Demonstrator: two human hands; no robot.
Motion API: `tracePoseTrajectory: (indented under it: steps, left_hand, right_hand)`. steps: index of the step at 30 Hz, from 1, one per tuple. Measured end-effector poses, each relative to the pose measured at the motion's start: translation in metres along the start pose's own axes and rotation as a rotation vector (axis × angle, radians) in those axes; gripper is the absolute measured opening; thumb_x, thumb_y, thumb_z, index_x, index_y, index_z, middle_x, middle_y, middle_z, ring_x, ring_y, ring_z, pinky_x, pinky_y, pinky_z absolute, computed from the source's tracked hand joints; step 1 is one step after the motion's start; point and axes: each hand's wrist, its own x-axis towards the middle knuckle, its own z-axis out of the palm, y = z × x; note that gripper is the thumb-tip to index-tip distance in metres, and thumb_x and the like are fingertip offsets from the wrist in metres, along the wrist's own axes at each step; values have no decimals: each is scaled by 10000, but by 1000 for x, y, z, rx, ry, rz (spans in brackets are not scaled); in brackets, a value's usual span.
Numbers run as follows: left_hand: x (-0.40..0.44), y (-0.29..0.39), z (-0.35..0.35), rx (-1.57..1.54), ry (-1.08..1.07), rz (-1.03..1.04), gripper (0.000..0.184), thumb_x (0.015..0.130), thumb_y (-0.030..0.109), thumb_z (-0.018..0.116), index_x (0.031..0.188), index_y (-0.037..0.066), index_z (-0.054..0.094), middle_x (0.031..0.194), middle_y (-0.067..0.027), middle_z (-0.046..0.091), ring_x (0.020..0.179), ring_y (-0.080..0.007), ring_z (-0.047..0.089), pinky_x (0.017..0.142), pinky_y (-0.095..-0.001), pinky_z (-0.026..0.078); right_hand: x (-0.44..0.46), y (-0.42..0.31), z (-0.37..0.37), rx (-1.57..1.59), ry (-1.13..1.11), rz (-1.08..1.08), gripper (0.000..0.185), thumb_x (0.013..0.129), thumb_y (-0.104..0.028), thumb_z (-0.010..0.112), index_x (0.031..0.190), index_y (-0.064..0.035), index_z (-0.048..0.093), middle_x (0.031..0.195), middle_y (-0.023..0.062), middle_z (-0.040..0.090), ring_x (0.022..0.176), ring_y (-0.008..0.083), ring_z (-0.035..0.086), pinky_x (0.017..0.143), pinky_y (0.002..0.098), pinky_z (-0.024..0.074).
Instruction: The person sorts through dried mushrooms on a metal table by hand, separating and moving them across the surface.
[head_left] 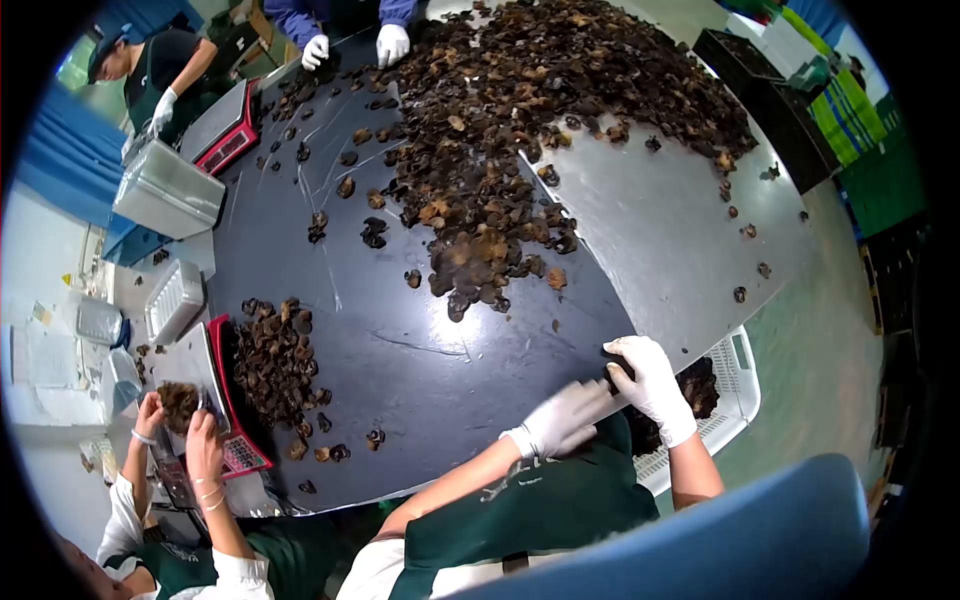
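Observation:
My left hand [568, 418], in a white glove, is blurred by motion over the front edge of the dark tabletop [400, 370]. Its fingers point right, towards the other hand. My right hand [652, 382], also gloved, is bent at the table's edge, thumb and fingers around a small dark piece that is hard to make out. Below and beside it stands a white basket [742, 385] with dark brown mushroom-like pieces [698, 388] inside. A large heap of the same brown pieces [480, 250] spreads from mid-table to the far side.
At the left, a co-worker's bare hands [205, 440] hold a brown clump by a red scale [222, 390], beside a smaller pile [272, 360]. Across the table are a co-worker's gloved hands [392, 45]. Clear plastic containers [170, 190] and another red scale [228, 135] stand along the left side.

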Motion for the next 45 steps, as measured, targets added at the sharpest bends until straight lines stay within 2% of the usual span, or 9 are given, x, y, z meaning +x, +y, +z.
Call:
tracePoseTrajectory:
  steps: [2, 7, 15, 16, 17, 23, 27, 33, 45]
  left_hand:
    - [1, -1, -6, -49, 146, 232, 521, 808, 226, 654, 1273, 12, 553, 1335, -228, 533, 1254, -390, 494, 1056, -511, 391]
    - [-18, -59, -31, 617, 142, -624, 826, 897, 419, 600, 1465, -111, 319, 1537, -343, 273, 1446, -481, 242, 1193, -567, 167]
    - [49, 29, 47, -192, -96, 260, 449, 873, 201, 607, 1292, 56, 534, 1132, -153, 569, 1165, -355, 522, 953, -467, 443]
    - [43, 36, 37, -441, -543, 65, 401, 916, 191, 568, 1302, 83, 566, 1079, -152, 606, 1112, -354, 558, 961, -451, 455]
    - [28, 19, 63, -386, -8, 430, 342, 914, 189, 563, 1225, 59, 617, 1100, -168, 636, 1056, -366, 590, 955, -451, 464]
    - [-47, -52, -87, 229, 660, -435, 227, 815, 119, 530, 962, 15, 670, 959, -178, 660, 980, -392, 591, 924, -465, 455]
    - [-113, -147, -139, 497, 989, -856, 523, 930, 218, 566, 1404, 12, 488, 1495, -257, 385, 1394, -416, 345, 1178, -464, 248]
    - [-129, -244, -220, 390, 952, -1177, 669, 1009, 328, 506, 1557, 42, 249, 1622, -243, 152, 1500, -382, 173, 1221, -442, 169]
    - [-17, -368, -321, 303, 887, -888, 526, 1013, 298, 499, 1468, 42, 434, 1472, -187, 478, 1366, -338, 441, 1148, -410, 334]
  right_hand:
    - [-11, 4, -18, -26, 38, 69, 277, 785, -69, 711, 1059, -45, 681, 1029, 129, 677, 990, 323, 631, 896, 409, 493]
    - [-48, 26, -40, -76, 70, 211, 259, 798, -79, 698, 1054, -42, 685, 1015, 118, 680, 980, 306, 633, 882, 397, 492]
    - [-34, 15, -30, -45, 70, 74, 306, 768, -48, 729, 1070, -70, 688, 987, 108, 682, 948, 312, 640, 870, 399, 493]
    - [-33, 17, -29, -32, 92, 81, 299, 767, -49, 730, 1063, -69, 689, 981, 108, 683, 947, 311, 640, 867, 401, 494]
    - [-34, 20, -28, -18, 114, 89, 292, 767, -49, 731, 1055, -69, 690, 975, 107, 683, 946, 310, 640, 864, 402, 494]
    - [-27, 33, -10, 43, 76, 80, 285, 760, -48, 729, 1042, -40, 687, 1030, 134, 686, 999, 330, 632, 911, 411, 500]
    - [-3, 44, 40, 141, 118, 93, 447, 774, -69, 729, 1210, -45, 637, 1282, 210, 584, 1205, 376, 548, 1049, 437, 441]
    - [74, 47, 103, 18, 279, 65, 673, 801, -133, 735, 1402, 11, 468, 1476, 284, 399, 1372, 442, 380, 1157, 506, 307]
    - [324, 69, 164, 309, 303, 41, 635, 911, -141, 664, 1471, -1, 398, 1561, 204, 352, 1443, 333, 345, 1190, 410, 266]
